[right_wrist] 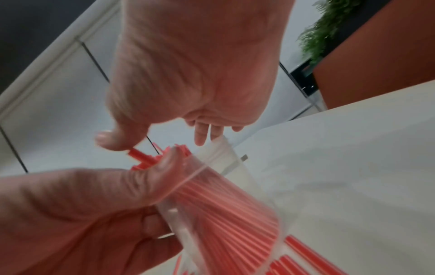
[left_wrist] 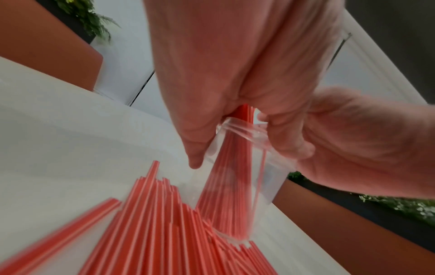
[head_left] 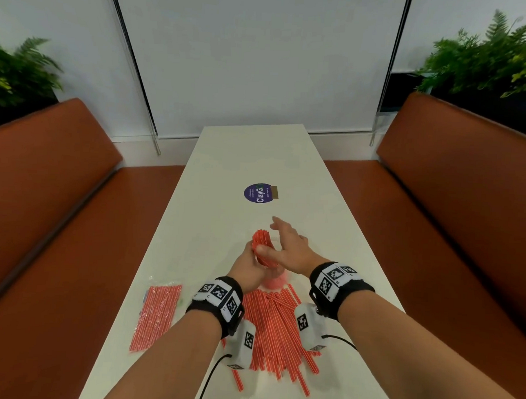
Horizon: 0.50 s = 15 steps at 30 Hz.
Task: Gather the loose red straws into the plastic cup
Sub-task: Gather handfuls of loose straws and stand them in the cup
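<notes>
My left hand (head_left: 251,263) grips a clear plastic cup (right_wrist: 237,178) a little above the white table (head_left: 251,162), tilted, with its thumb (right_wrist: 164,167) on the rim. A tight bunch of red straws (head_left: 261,241) stands in the cup and sticks out of its top. My right hand (head_left: 287,243) hovers over the bunch with straight fingers, and its thumb (right_wrist: 107,139) touches the straw ends. A loose heap of red straws (head_left: 277,326) lies on the table under my wrists, just nearer than the cup.
A sealed packet of red straws (head_left: 156,312) lies at the table's left edge. A round purple sticker (head_left: 258,193) marks the table farther out. Orange benches (head_left: 45,189) flank the narrow table, with plants (head_left: 488,55) behind them.
</notes>
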Each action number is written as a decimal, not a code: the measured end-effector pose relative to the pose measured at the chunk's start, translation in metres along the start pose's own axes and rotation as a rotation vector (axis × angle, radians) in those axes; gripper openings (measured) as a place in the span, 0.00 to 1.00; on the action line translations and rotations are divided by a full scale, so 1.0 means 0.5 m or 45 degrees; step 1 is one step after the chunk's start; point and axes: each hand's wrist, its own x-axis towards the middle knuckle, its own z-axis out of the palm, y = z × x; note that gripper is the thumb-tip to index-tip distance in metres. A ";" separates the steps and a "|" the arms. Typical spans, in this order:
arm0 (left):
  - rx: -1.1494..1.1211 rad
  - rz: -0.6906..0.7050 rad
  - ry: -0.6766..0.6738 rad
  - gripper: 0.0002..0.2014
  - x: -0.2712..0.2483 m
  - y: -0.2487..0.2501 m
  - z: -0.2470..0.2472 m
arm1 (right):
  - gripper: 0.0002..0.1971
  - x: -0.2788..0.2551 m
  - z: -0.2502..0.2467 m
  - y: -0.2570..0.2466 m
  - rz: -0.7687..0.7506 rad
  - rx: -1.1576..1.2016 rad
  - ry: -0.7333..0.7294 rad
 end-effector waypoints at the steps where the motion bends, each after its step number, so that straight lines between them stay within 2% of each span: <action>1: -0.005 -0.002 -0.012 0.34 -0.003 0.004 0.000 | 0.50 -0.006 0.000 0.006 -0.017 -0.057 -0.058; 4: 0.028 0.032 -0.026 0.28 -0.008 0.010 0.000 | 0.47 -0.005 0.014 0.015 -0.080 -0.293 -0.149; 6: 0.029 0.023 -0.029 0.34 -0.007 0.009 -0.003 | 0.39 0.003 0.021 0.010 -0.086 -0.402 -0.118; 9: 0.043 -0.022 -0.007 0.45 0.000 0.000 -0.009 | 0.32 0.017 0.026 -0.010 -0.056 -0.558 -0.092; 12: 0.133 -0.057 -0.010 0.44 0.005 -0.002 -0.016 | 0.27 0.030 0.027 -0.030 0.000 -0.652 -0.074; 15: 0.164 -0.083 0.014 0.41 0.007 0.001 -0.020 | 0.26 0.037 0.033 -0.034 0.101 -0.598 -0.021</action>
